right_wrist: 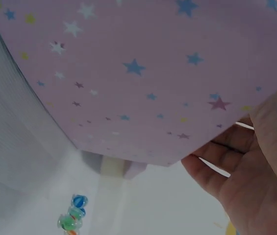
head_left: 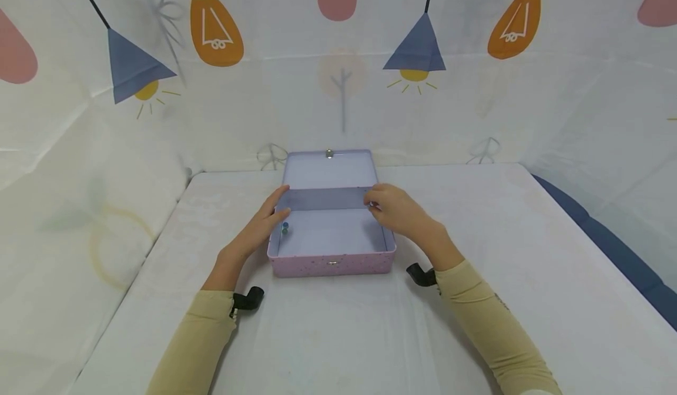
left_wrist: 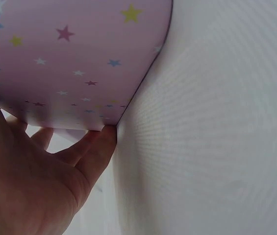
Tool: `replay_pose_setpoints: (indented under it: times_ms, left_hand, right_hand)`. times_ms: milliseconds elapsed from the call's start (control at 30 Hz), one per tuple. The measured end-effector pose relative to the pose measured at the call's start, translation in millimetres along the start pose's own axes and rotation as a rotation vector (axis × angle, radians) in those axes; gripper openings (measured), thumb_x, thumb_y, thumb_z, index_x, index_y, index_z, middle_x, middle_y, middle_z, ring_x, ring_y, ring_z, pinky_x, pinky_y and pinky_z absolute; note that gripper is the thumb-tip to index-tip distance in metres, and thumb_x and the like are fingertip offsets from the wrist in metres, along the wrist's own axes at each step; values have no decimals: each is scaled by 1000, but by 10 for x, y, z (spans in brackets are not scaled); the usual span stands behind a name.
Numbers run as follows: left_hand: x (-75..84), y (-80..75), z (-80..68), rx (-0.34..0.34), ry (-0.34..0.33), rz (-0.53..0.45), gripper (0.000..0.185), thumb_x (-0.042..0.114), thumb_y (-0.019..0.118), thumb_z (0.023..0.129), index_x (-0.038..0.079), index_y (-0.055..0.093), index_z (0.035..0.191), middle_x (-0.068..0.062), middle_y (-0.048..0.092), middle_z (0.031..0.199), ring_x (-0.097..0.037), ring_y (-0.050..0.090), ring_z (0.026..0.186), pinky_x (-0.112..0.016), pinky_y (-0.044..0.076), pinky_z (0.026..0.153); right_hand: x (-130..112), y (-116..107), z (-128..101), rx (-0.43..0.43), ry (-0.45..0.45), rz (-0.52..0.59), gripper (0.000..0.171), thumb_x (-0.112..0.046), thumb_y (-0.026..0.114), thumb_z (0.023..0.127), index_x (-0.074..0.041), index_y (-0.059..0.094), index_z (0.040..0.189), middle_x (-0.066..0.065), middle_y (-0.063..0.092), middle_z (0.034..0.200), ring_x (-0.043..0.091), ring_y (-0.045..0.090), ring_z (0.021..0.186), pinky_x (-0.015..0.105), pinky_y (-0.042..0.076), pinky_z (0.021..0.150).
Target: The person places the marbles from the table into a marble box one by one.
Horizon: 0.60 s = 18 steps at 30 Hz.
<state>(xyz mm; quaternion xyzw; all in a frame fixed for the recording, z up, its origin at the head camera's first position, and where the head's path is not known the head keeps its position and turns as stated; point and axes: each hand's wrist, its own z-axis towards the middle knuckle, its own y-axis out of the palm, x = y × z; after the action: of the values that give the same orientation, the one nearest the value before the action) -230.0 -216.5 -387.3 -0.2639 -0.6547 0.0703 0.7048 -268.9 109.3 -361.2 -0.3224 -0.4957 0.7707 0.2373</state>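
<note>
A shallow pink tin box (head_left: 333, 264) printed with stars stands on the table, its lid (head_left: 330, 168) raised at the back. My left hand (head_left: 258, 229) holds the left side, thumb over the rim and other fingers along the outer wall. At the right rear rim, my right hand (head_left: 399, 210) grips with curled fingers; whether something small also sits between its fingertips is hard to see. Two small blue and green marbles (head_left: 285, 228) lie inside by the left wall. Several glass marbles (right_wrist: 70, 223) show past the box in the right wrist view.
A white cloth covers the table (head_left: 338, 336). Close behind it hangs a pale curtain (head_left: 264, 107) printed with lamps and bulbs. Something dark blue (head_left: 608, 245) runs along the right table edge. Small black cameras (head_left: 248, 298) are strapped at both wrists.
</note>
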Motion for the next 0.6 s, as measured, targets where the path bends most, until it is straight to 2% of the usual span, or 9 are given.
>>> replay_pose_setpoints:
  times_ms: [167, 267, 433, 567, 600]
  left_hand:
    - [-197, 15, 71, 16, 12, -10, 63, 32, 42, 106, 29, 9, 161, 1, -1, 169, -35, -2, 156, -65, 8, 123]
    - [-258, 18, 95, 17, 21, -3, 63, 36, 42, 106, 34, 9, 160, 4, -1, 169, -35, -2, 156, -66, 10, 122]
    - [-278, 16, 104, 20, 35, -4, 63, 36, 42, 106, 33, 9, 160, 3, 0, 169, -35, -2, 156, -63, 8, 123]
    - [-266, 20, 102, 22, 36, -1, 63, 33, 42, 106, 32, 10, 160, 3, 0, 169, -33, -2, 156, -61, 7, 124]
    - [-223, 19, 84, 18, 32, -5, 63, 31, 42, 107, 29, 10, 161, 1, 0, 169, -33, -2, 156, -61, 7, 124]
  right_hand:
    - [-87, 19, -4, -47, -7, -2, 13, -1, 67, 90, -2, 74, 101, 7, 70, 97, 21, 65, 91, 34, 57, 80]
    - [-130, 42, -8, -88, -11, 2, 14, -1, 66, 91, -1, 74, 103, 8, 69, 98, 22, 66, 92, 34, 57, 79]
    - [-173, 122, 3, -159, -18, -15, 15, -1, 64, 92, -2, 73, 103, 8, 69, 100, 22, 65, 93, 33, 56, 80]
    - [-197, 209, 5, -178, -44, -72, 14, -2, 65, 91, -5, 74, 102, 7, 70, 101, 22, 66, 97, 34, 57, 83]
    - [-202, 229, 4, -180, -49, -84, 15, -2, 64, 91, -5, 74, 102, 7, 70, 102, 22, 66, 98, 34, 57, 85]
